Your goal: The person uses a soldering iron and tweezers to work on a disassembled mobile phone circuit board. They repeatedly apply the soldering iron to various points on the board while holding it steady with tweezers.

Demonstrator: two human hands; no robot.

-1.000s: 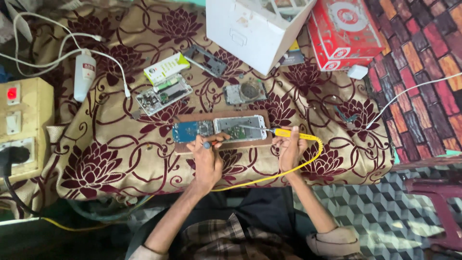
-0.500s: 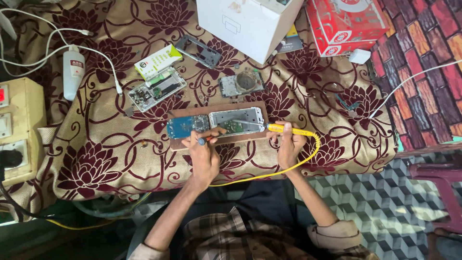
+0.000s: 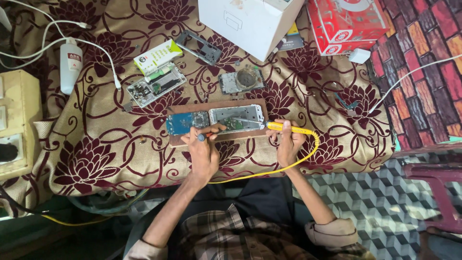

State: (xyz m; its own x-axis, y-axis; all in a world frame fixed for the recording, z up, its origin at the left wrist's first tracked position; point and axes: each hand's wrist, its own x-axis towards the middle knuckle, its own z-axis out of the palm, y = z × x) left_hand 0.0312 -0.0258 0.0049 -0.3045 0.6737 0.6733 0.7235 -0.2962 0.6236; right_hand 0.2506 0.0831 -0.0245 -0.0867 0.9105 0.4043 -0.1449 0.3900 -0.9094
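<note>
covering the table (image 3: pixel 423 96), flowered maroon cloth (image 3: pixel 96 144)

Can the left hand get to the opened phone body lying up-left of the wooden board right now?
Probably yes. The left hand rests at the wooden board; only bare cloth lies between it and the opened phone body, though it holds a small tool.

Phone repair workshop, opened phones (image 3: pixel 155 86) on floral cloth (image 3: pixel 96 154), yellow soldering iron (image 3: pixel 288 128), switchboard (image 3: pixel 14 120)
</note>
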